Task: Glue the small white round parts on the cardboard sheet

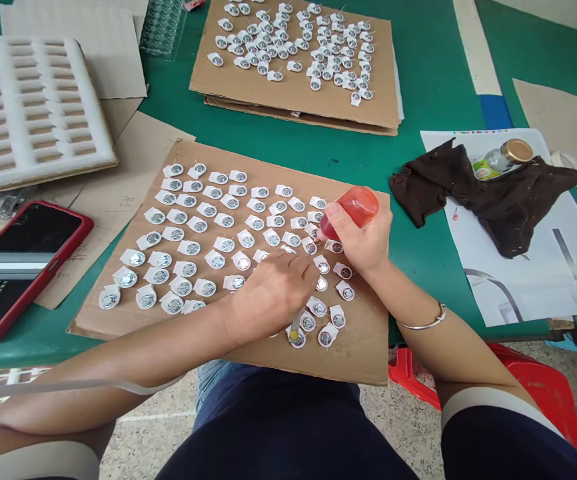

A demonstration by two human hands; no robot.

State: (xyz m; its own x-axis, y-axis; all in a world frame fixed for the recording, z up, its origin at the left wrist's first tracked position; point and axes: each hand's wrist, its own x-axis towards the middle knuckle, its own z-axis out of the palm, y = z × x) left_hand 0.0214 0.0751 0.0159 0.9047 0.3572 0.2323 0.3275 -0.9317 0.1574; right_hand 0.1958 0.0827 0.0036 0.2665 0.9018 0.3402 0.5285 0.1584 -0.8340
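Observation:
A brown cardboard sheet [248, 363] lies at the table's front edge, bearing rows of small round silver pieces with white tabs, such as one piece [109, 297] at its lower left. My right hand [363, 243] is wrapped round a translucent red bottle [358, 205], tilted with its narrow end pointing down and left over the pieces. Just left of it, my left hand [281, 290] is closed on a thin tool [295, 327] with a yellow patch, which sticks out below the palm. The tool's other end is too small to make out among the pieces.
Behind, stacked cardboard [288, 100] carries many similar pieces. A white foam tray [93, 120] and red-cased phone [28, 260] are at left. On the right, a brown cloth [508, 213] and glass jar [503, 159] rest on printed paper [508, 287]. A red stool [543, 380] stands below.

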